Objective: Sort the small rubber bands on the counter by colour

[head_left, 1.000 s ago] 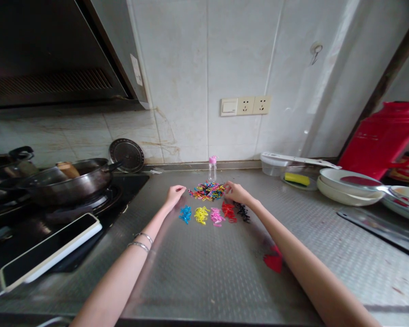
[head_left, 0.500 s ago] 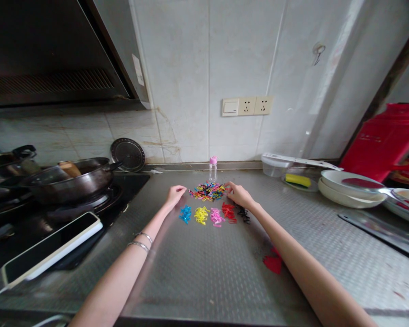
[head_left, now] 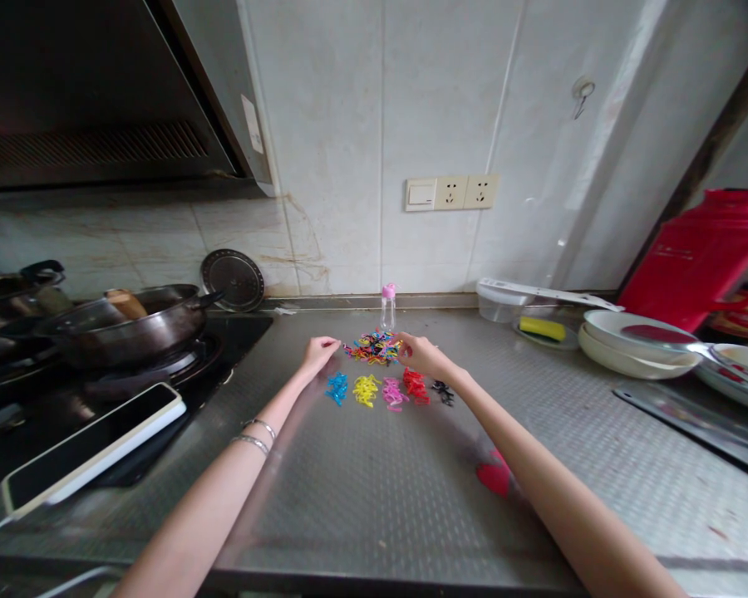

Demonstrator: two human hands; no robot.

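A mixed pile of small coloured elastic bands [head_left: 372,349] lies on the steel counter. In front of it are separate heaps of blue bands [head_left: 337,389], yellow bands [head_left: 366,389], pink bands [head_left: 394,394], red bands [head_left: 415,386] and black bands [head_left: 442,392]. My left hand [head_left: 319,353] is just left of the mixed pile, thumb and fingers pinched together. My right hand [head_left: 425,355] reaches into the pile's right side with fingers bent and closed. What either pinch holds is too small to make out.
Behind the pile stands a clear bottle with a pink cap [head_left: 388,307]. Left are a phone [head_left: 93,448] and a pan [head_left: 130,332] on the stove. Right are a yellow sponge [head_left: 542,329], bowls [head_left: 636,353], a knife [head_left: 691,428] and a red thermos [head_left: 691,266].
My right hand has moved left, from the pile's edge over its right side, uncovering more of the black heap. My left hand stays nearly still.
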